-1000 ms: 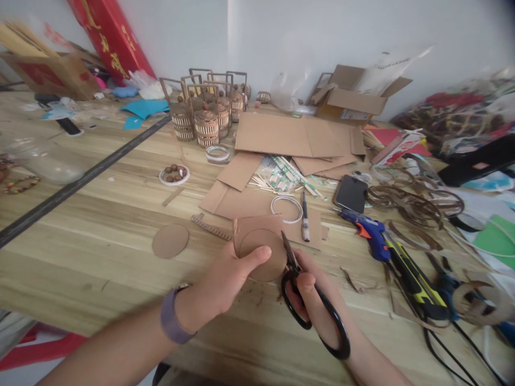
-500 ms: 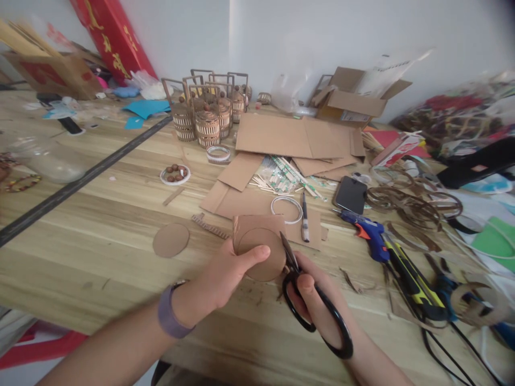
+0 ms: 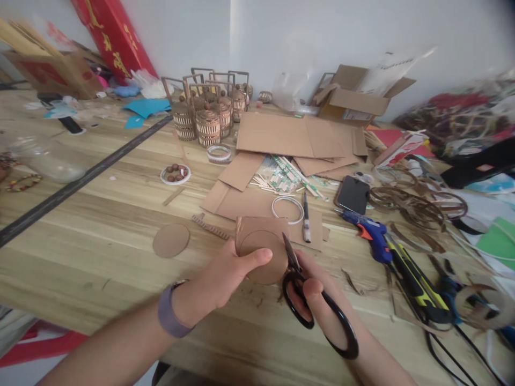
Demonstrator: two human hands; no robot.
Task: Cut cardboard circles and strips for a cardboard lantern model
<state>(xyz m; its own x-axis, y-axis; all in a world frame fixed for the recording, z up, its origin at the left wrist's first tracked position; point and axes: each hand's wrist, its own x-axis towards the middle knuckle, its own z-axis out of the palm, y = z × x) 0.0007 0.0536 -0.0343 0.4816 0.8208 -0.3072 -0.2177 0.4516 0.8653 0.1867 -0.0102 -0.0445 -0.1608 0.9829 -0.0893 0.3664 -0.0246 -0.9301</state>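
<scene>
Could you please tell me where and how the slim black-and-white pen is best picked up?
Probably by the lower barrel, pinched from above across its width: the pen lies flat, and the thin white ring crowds its upper part from the left.

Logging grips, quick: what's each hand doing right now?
Left hand: closed on brown cardboard with a drawn circle.
Right hand: holding black-handled metal scissors.

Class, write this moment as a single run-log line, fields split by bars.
left hand: holds cardboard piece | right hand: holds scissors at its right edge | cardboard disc: flat on table, left
</scene>
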